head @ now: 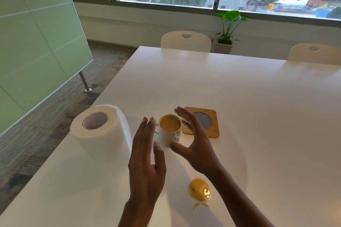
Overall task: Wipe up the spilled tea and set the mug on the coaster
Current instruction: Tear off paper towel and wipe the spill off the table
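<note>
A white table (pixel 239 88) is observed. The mug (pixel 172 134), filled with tea, stands upright on the bare tabletop, just beside the coaster (pixel 207 122) at its 3 o'clock and not on it. A paper towel roll (pixel 100 129) is noted at the mug's 9 o'clock. The spilled tea (pixel 200 189) lies unwiped at 5 o'clock. The left hand (pixel 146 156), fingers straight, is held at 7 o'clock; the right hand (pixel 197 145), fingers spread, at 4 o'clock. Nothing is gripped; contact with the mug cannot be confirmed.
</note>
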